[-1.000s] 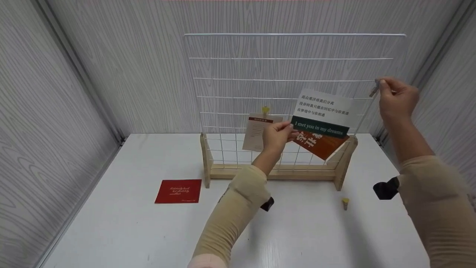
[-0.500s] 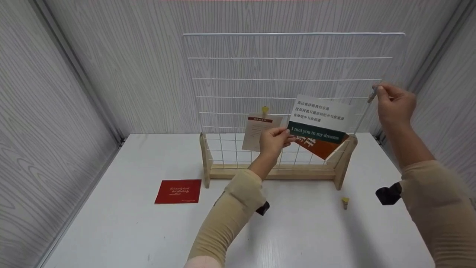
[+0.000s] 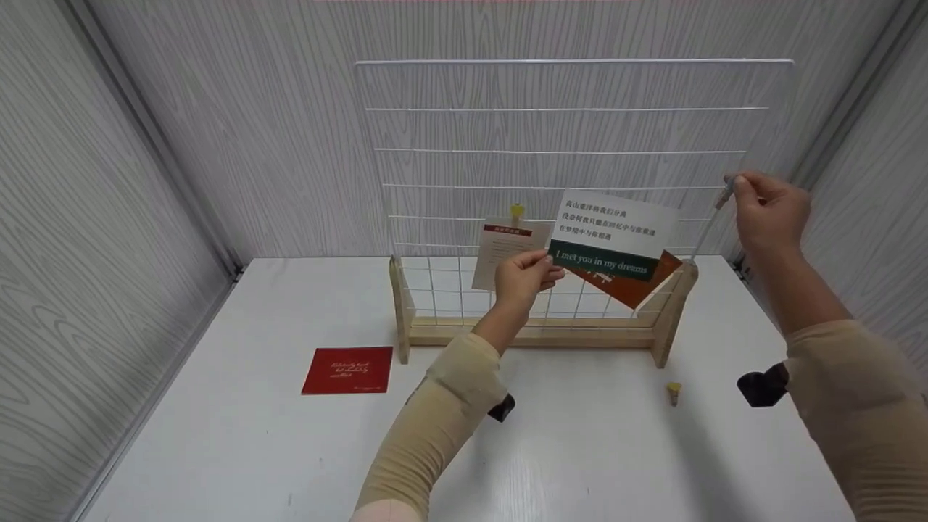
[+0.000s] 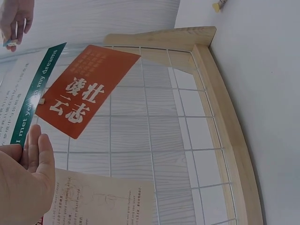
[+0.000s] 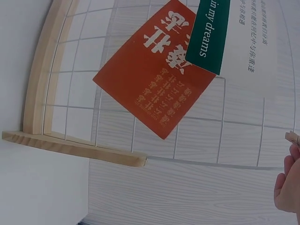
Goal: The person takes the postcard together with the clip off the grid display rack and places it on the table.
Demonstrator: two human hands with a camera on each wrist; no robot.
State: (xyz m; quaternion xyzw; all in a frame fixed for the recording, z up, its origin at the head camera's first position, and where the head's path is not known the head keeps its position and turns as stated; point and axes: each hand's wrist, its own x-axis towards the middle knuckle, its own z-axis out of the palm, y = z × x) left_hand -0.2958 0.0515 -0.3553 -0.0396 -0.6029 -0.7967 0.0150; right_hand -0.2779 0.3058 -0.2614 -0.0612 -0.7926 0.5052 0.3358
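Note:
My left hand [image 3: 522, 279] pinches a white and green card [image 3: 609, 225] by its lower left corner, holding it in front of the wire grid rack [image 3: 551, 61]. Partly behind that card, an orange-red card [image 4: 89, 89] hangs tilted on the grid; the white and green card covers its upper part in the head view. My right hand [image 3: 774, 210] pinches a small wooden clothespin [image 3: 723, 194] with a blue-grey top, near the grid's right edge. The clothespin and the white and green card are apart. Only the fingers [image 5: 285, 180] of the right hand show in the right wrist view.
A pale printed card [image 3: 500, 250] hangs from a yellow-topped clip [image 3: 517, 210] on the grid. Wooden feet and a crossbar [image 3: 536, 337] support the rack. On the white table [image 3: 239, 442] lie a red card [image 3: 348, 371] at left and another yellow-topped clip [image 3: 674, 393] at right.
My left hand has moved the white and green card left and down, baring more of the orange-red card's right side. My right hand has lowered slightly with the clothespin.

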